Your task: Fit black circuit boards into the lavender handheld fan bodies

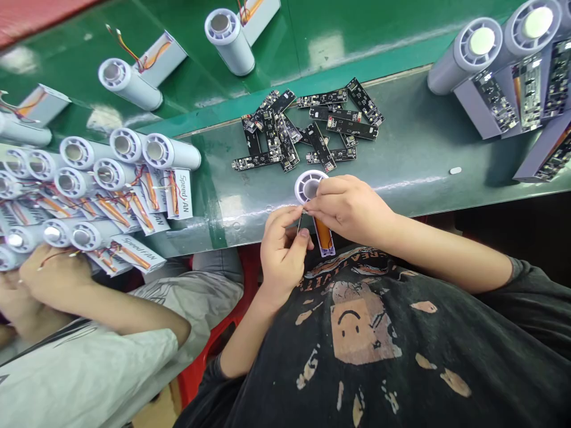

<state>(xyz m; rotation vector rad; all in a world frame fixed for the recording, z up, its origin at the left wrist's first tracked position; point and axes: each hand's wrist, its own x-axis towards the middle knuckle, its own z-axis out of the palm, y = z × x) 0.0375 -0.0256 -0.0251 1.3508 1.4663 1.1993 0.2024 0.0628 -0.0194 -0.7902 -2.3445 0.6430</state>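
A lilac handheld fan body [310,185] is at the table's front edge in front of me, its round end facing up. An orange battery [324,235] shows in its open handle, which points toward my shirt. My left hand [285,244] is closed on a narrow circuit board [300,222], seen nearly edge-on between thumb and fingers. My right hand [348,205] is pinched at the upper end of that board, over the fan body. Its fingertips meet those of my left hand, and what they grip is too small to make out.
Loose black circuit boards [319,145] lie piled beyond the fan. Fans with boards [477,44] stand at right, near a small white piece [455,170]. Many fan bodies [172,151] crowd the left, where a co-worker's hand [56,276] is. More fans [229,44] lie on the green surface behind.
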